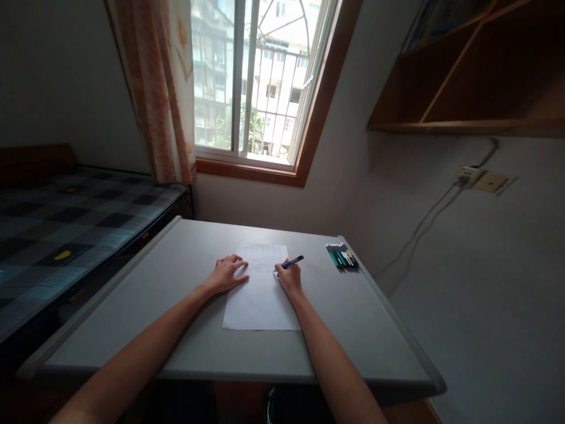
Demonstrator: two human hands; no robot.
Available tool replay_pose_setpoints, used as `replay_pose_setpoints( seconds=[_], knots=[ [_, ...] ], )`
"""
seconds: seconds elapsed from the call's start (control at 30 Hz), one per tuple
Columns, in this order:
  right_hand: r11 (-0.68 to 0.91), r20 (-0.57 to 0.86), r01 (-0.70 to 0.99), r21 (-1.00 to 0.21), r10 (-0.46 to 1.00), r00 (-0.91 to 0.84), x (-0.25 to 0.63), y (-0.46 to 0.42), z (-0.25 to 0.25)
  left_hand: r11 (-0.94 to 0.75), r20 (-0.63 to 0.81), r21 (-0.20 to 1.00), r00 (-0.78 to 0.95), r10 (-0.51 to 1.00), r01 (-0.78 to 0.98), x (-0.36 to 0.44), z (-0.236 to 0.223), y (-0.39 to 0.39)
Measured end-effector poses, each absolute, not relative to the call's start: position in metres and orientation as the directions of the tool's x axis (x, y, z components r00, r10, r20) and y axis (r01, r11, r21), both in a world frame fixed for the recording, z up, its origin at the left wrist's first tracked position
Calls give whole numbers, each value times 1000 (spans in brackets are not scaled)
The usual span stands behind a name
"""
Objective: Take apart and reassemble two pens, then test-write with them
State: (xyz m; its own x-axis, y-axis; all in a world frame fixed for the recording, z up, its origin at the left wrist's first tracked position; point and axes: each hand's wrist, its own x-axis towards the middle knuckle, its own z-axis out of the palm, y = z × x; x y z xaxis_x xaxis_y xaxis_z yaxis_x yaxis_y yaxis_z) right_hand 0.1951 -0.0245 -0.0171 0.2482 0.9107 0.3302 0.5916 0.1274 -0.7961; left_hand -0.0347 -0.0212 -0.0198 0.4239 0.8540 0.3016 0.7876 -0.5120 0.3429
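Observation:
A white sheet of paper lies on the table, with faint lines of writing across its upper part. My left hand rests flat on the sheet's left edge, fingers spread. On the right side of the paper, my right hand grips a blue pen, fingers closed around it near the tip. The pen slants up to the right, its tip at or just above the paper below the written lines. I cannot tell whether it touches.
A row of several pens and markers lies at the table's far right corner. Beyond the table are a window and a curtain. A bed stands left; a wooden shelf and a socket with cords are on the right wall.

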Motion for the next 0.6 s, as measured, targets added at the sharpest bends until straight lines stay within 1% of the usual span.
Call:
replay_pose_setpoints(
  seconds=[0.23,0.37,0.6],
  knots=[
    [133,361,591,-796,887,287,196,-22,-21,-508,289,348,425,858,788,-35,-17,-22],
    [108,332,558,-822,888,318,198,-22,-21,-507,287,360,423,859,783,-35,-16,-23],
    [109,342,600,-793,894,291,197,-21,-22,-502,290,355,417,861,789,-34,-16,-23]
  ],
)
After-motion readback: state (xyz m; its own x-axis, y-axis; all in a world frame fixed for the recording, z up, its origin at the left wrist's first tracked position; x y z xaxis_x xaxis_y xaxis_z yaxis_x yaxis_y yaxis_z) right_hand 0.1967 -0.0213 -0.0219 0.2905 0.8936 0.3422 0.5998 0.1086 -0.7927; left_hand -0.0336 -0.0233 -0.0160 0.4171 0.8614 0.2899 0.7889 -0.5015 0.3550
